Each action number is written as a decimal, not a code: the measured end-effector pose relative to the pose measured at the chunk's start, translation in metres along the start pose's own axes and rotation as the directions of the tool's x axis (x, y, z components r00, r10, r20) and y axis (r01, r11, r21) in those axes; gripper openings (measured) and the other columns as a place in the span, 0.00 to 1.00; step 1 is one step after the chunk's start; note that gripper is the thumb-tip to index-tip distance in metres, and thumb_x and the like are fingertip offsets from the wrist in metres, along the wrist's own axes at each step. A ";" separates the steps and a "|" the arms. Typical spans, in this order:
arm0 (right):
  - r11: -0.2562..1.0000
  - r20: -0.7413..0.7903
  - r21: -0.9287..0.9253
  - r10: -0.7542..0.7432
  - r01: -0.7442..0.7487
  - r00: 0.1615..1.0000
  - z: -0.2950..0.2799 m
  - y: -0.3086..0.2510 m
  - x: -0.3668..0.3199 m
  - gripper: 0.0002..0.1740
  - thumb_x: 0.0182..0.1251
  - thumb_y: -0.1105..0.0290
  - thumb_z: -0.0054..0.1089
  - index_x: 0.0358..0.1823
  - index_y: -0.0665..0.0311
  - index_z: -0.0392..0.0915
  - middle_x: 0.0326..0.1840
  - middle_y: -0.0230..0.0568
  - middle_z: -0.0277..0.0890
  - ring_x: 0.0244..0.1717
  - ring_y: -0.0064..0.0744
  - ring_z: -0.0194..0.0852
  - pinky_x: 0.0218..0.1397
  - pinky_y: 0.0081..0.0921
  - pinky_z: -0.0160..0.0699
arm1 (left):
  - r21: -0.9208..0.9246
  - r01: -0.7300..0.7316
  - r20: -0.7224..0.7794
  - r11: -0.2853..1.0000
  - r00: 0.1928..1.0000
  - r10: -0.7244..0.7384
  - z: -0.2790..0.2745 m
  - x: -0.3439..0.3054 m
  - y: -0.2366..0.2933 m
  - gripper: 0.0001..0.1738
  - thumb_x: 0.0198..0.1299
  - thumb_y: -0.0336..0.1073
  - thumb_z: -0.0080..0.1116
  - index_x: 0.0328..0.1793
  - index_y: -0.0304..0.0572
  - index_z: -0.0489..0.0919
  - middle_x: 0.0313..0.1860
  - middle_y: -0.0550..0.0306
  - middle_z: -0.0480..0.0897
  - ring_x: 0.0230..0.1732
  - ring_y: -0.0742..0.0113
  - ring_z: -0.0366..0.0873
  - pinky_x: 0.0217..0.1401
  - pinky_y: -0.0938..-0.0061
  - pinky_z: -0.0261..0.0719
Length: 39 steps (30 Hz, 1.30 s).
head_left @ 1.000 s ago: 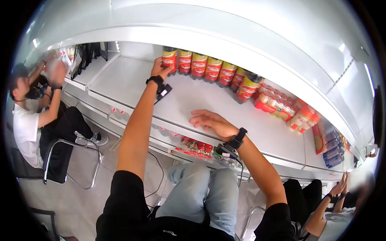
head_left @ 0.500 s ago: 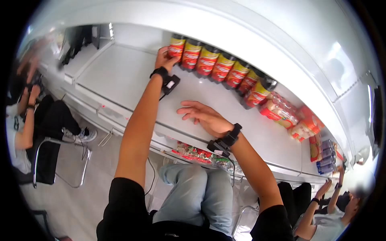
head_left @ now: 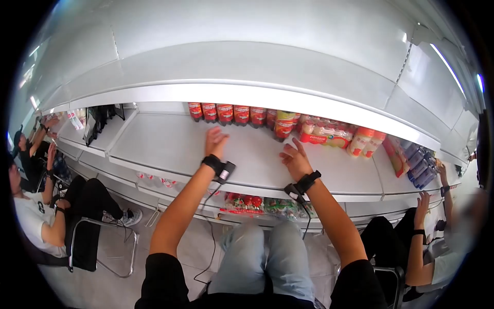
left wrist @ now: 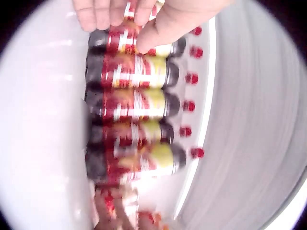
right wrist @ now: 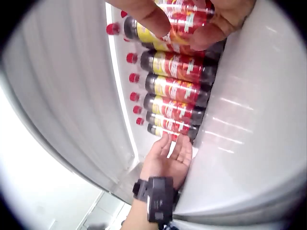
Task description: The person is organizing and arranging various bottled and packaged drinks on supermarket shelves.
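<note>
A row of dark bottles with red and yellow labels [head_left: 225,113] stands at the back of the white shelf [head_left: 247,149]. My left hand [head_left: 216,143] is in front of the row's left part, fingers spread and holding nothing. In the left wrist view, my left hand [left wrist: 153,19] hovers over the bottles [left wrist: 134,72]. My right hand [head_left: 297,160] is just in front of the bottle [head_left: 284,125] that stands forward at the row's right end. Its fingers are apart and grip nothing; in the right wrist view the thumb and fingers of my right hand [right wrist: 192,24] frame that bottle.
Right of the bottles stand a red shrink-wrapped pack [head_left: 324,135], bottles with orange tops [head_left: 364,141], a red box [head_left: 393,157] and blue cans [head_left: 423,167]. Black bags [head_left: 100,121] hang at the left. Colourful packets [head_left: 244,202] lie on the shelf below. People sit at both sides.
My left hand has let go of the leftmost bottle and drawn back from it. My right hand has moved right and toward the forward bottle. The head view has shifted.
</note>
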State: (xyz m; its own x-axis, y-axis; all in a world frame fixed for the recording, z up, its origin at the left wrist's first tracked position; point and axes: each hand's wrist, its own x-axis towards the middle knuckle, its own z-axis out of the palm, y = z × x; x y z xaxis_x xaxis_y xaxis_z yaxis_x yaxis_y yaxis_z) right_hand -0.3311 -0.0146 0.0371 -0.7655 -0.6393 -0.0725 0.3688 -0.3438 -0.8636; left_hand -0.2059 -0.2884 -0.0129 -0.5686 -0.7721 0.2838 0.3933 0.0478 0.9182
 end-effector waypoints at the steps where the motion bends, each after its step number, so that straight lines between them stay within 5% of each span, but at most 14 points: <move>1: 1.000 -0.037 0.014 0.004 -0.003 0.999 -0.003 -0.010 -0.006 0.39 0.59 0.74 0.58 0.71 0.57 0.51 0.56 0.42 0.67 0.42 0.35 0.74 0.39 0.29 0.70 | 0.055 -0.007 0.070 0.998 0.998 0.003 0.028 -0.017 0.005 0.31 0.52 0.28 0.64 0.62 0.45 0.65 0.59 0.49 0.69 0.58 0.61 0.70 0.60 0.66 0.72; 4: 0.995 -0.011 0.087 0.042 -0.041 0.999 -0.022 -0.015 -0.003 0.38 0.60 0.75 0.57 0.71 0.58 0.51 0.56 0.42 0.67 0.41 0.35 0.74 0.37 0.28 0.70 | 0.129 0.011 0.264 0.992 0.964 -0.045 0.100 -0.033 -0.006 0.34 0.53 0.29 0.64 0.66 0.46 0.63 0.63 0.48 0.67 0.62 0.58 0.68 0.62 0.65 0.70; 7: 0.999 0.080 -0.024 0.051 -0.049 0.996 -0.027 -0.011 0.005 0.39 0.61 0.77 0.55 0.73 0.58 0.49 0.54 0.43 0.69 0.41 0.34 0.75 0.38 0.26 0.72 | 0.275 0.006 0.253 0.962 0.964 -0.078 0.159 -0.035 -0.012 0.36 0.54 0.29 0.63 0.68 0.43 0.59 0.65 0.45 0.65 0.66 0.57 0.65 0.64 0.65 0.69; 12: 0.997 0.149 -0.063 0.057 -0.048 0.987 -0.025 -0.009 0.010 0.40 0.63 0.77 0.52 0.75 0.57 0.44 0.53 0.43 0.72 0.43 0.32 0.75 0.43 0.26 0.74 | -0.028 0.003 0.277 1.000 0.961 0.005 0.181 -0.017 -0.042 0.40 0.56 0.25 0.60 0.71 0.37 0.51 0.64 0.47 0.67 0.64 0.62 0.67 0.66 0.69 0.68; 14: 0.997 0.196 -0.050 0.075 -0.067 0.978 -0.026 -0.007 0.017 0.40 0.64 0.75 0.51 0.75 0.56 0.44 0.54 0.41 0.72 0.44 0.32 0.75 0.47 0.27 0.73 | 0.101 -0.031 0.307 0.994 0.952 -0.001 0.175 -0.009 -0.051 0.42 0.55 0.28 0.62 0.72 0.37 0.51 0.65 0.47 0.68 0.64 0.61 0.67 0.66 0.68 0.67; 16: 0.997 0.269 -0.038 0.077 -0.069 0.960 -0.024 -0.009 0.025 0.39 0.64 0.74 0.51 0.75 0.56 0.45 0.56 0.39 0.71 0.44 0.31 0.74 0.49 0.28 0.72 | 0.431 -0.152 0.247 0.889 0.968 0.045 0.174 -0.027 -0.018 0.44 0.54 0.33 0.65 0.73 0.37 0.52 0.66 0.46 0.67 0.66 0.60 0.65 0.67 0.67 0.66; 18: 0.996 0.264 -0.030 0.084 -0.079 0.961 -0.019 -0.012 0.025 0.38 0.65 0.73 0.51 0.75 0.56 0.45 0.57 0.36 0.72 0.44 0.29 0.73 0.50 0.28 0.71 | 0.262 -0.158 0.275 0.952 0.958 0.083 0.172 -0.018 -0.043 0.47 0.51 0.37 0.68 0.73 0.36 0.52 0.67 0.42 0.65 0.66 0.57 0.65 0.67 0.66 0.65; 20: 0.994 0.254 -0.051 0.109 -0.099 0.961 -0.018 -0.016 0.016 0.38 0.65 0.73 0.51 0.75 0.56 0.45 0.58 0.34 0.71 0.43 0.28 0.73 0.49 0.27 0.70 | 0.471 -0.191 0.267 0.861 0.961 0.067 0.167 -0.031 -0.018 0.49 0.50 0.39 0.69 0.73 0.36 0.52 0.66 0.41 0.65 0.65 0.55 0.66 0.67 0.66 0.66; 27: 0.949 0.499 -0.301 0.242 -0.096 0.832 0.015 -0.012 -0.002 0.37 0.66 0.75 0.48 0.75 0.58 0.44 0.74 0.35 0.52 0.37 0.22 0.69 0.38 0.18 0.68 | 0.541 -0.205 0.253 0.816 0.965 0.075 0.106 -0.043 0.035 0.40 0.47 0.43 0.71 0.62 0.35 0.62 0.56 0.43 0.70 0.55 0.56 0.73 0.56 0.65 0.73; 28: 0.935 0.538 -0.343 0.275 -0.091 0.797 0.031 -0.011 -0.010 0.37 0.66 0.75 0.48 0.75 0.58 0.44 0.75 0.36 0.50 0.36 0.21 0.68 0.38 0.17 0.67 | 0.532 -0.229 0.193 0.815 0.970 0.146 0.091 -0.036 0.026 0.39 0.44 0.46 0.71 0.59 0.37 0.65 0.53 0.39 0.72 0.52 0.45 0.74 0.56 0.62 0.73; 32: 0.917 0.628 -0.387 0.339 -0.097 0.701 0.085 0.021 -0.012 0.37 0.67 0.74 0.47 0.75 0.59 0.43 0.78 0.38 0.42 0.36 0.20 0.68 0.37 0.17 0.67 | 0.430 -0.243 0.177 0.869 0.967 0.183 0.013 -0.025 0.028 0.37 0.46 0.44 0.71 0.57 0.36 0.65 0.52 0.43 0.74 0.52 0.53 0.76 0.54 0.65 0.75; 33: 0.914 0.635 -0.396 0.343 -0.090 0.693 0.103 0.028 -0.014 0.38 0.67 0.74 0.48 0.75 0.60 0.42 0.78 0.39 0.42 0.37 0.20 0.68 0.36 0.16 0.67 | 0.456 -0.189 0.178 0.870 0.977 0.119 -0.007 -0.027 0.043 0.37 0.48 0.40 0.72 0.59 0.37 0.63 0.51 0.50 0.76 0.49 0.65 0.77 0.53 0.71 0.76; 39: 0.888 0.639 -0.435 0.418 -0.145 0.646 0.157 0.065 0.003 0.33 0.68 0.74 0.47 0.73 0.64 0.48 0.76 0.40 0.47 0.38 0.22 0.70 0.37 0.17 0.68 | 0.555 -0.068 0.039 0.829 0.998 0.055 -0.108 -0.027 0.116 0.35 0.47 0.39 0.72 0.58 0.37 0.65 0.49 0.52 0.77 0.47 0.66 0.78 0.50 0.71 0.78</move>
State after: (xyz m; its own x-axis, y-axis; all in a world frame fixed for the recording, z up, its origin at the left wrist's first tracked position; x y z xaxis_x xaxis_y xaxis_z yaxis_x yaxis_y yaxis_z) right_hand -0.2268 -0.1467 0.0585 -0.0031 -0.9960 -0.0894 0.2091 0.0867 -0.9740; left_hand -0.0667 -0.3304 0.0557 -0.5739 -0.7428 0.3448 -0.0360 0.4435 0.8955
